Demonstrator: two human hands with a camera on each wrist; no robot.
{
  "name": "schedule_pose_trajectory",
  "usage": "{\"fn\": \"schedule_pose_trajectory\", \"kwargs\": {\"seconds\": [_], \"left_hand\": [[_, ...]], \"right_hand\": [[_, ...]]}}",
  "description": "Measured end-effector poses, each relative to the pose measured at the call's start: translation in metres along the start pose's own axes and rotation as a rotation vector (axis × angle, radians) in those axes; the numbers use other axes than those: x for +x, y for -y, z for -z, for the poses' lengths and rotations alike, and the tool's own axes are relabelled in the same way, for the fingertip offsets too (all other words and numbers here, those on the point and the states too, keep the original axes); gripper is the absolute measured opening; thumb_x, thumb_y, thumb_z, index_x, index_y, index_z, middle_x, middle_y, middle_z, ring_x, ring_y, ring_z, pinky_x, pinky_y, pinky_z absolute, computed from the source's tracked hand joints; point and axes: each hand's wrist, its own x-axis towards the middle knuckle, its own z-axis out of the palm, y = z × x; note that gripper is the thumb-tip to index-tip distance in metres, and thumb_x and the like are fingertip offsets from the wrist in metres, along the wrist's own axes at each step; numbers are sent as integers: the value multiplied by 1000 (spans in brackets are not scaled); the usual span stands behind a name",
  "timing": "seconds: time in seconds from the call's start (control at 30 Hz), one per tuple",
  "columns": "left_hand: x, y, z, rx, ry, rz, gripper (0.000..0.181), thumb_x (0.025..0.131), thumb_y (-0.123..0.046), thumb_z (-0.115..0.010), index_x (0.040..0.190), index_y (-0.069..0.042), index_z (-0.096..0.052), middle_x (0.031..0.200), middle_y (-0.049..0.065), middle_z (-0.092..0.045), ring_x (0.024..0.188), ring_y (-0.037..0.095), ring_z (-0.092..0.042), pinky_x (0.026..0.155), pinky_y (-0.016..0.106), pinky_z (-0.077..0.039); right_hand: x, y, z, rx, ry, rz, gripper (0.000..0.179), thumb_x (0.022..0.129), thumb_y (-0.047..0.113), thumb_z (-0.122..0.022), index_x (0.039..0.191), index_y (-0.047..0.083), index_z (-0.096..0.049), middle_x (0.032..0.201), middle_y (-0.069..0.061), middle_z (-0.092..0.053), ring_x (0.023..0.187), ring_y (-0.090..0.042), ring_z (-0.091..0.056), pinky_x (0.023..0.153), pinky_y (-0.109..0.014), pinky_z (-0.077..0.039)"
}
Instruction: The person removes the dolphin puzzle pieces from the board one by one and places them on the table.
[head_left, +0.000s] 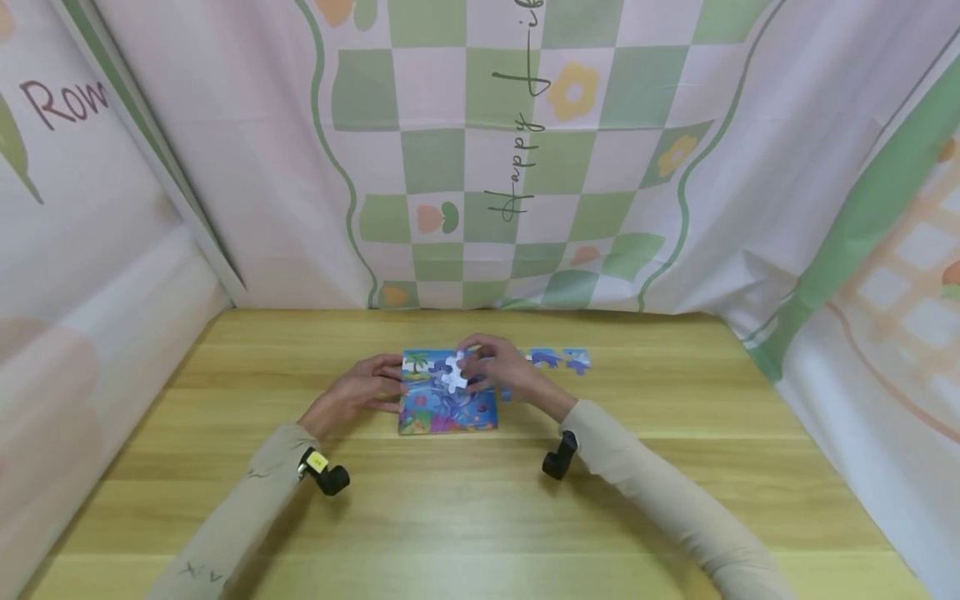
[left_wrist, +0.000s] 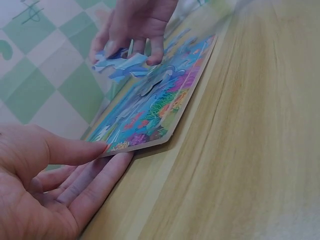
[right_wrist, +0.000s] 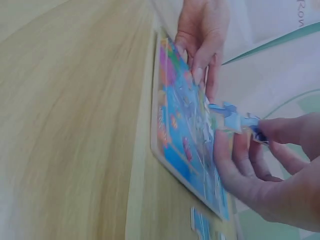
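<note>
A colourful sea-scene jigsaw puzzle board (head_left: 482,418) lies on the wooden table. My left hand (head_left: 358,388) grips its left edge, the thumb (left_wrist: 82,151) on top and the fingers low against the rim. Over the board, my right hand (head_left: 501,367) pinches a blue-and-white puzzle piece (right_wrist: 232,117) between thumb and fingers. In the head view this piece shows a pale face, tilted above the picture. A dark gap (left_wrist: 151,87) shows in the picture in the left wrist view.
Loose blue puzzle pieces (head_left: 577,360) lie on the table right of the board, and another piece (right_wrist: 201,222) sits close to its right edge. A checkered curtain (head_left: 525,167) hangs along the table's back edge.
</note>
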Motion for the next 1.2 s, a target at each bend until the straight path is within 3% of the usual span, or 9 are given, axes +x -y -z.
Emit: {"fn": "schedule_pose_trajectory", "kwargs": {"seconds": [0.2, 0.47, 0.67, 1.03, 1.2], "left_hand": [[-1, 1, 0, 1, 2, -6, 69, 98, 5, -64, 159, 5, -32, 137, 26, -50, 100, 24, -67, 90, 38, -68], [-6, 8, 9, -9, -9, 7, 67, 98, 6, -64, 158, 5, -34, 140, 29, -49, 98, 23, -68, 89, 37, -68], [0, 6, 7, -10, -7, 10, 68, 97, 4, -65, 158, 2, -35, 143, 28, -48, 100, 24, -68, 91, 37, -67], [0, 1, 3, -1, -10, 6, 67, 97, 5, -65, 158, 3, -36, 140, 28, -50, 99, 23, -68, 91, 37, -68], [0, 3, 3, -1, -5, 0, 67, 98, 5, -64, 158, 4, -36, 139, 27, -51, 99, 23, -69, 91, 38, -68]], "right_hand": [[-8, -2, 5, 39, -6, 61, 30, 104, -1, -60, 133, -9, -55, 111, -23, -67, 95, -32, -72, 88, -55, -67], [-13, -11, 8, 63, -71, 82, 21, 99, -1, -68, 115, -9, -57, 109, -19, -67, 89, -22, -72, 85, -55, -67], [-20, -18, 27, 106, -119, 117, 25, 99, -1, -69, 119, -12, -57, 110, -19, -69, 89, -21, -74, 86, -59, -66], [-31, -16, 44, 81, -141, 49, 30, 100, 3, -69, 124, -12, -58, 108, -12, -66, 92, -21, -67, 86, -52, -68], [-37, -15, 54, 50, -139, -41, 32, 101, 4, -67, 129, -9, -58, 111, -13, -64, 96, -22, -67, 91, -48, -67]]}}
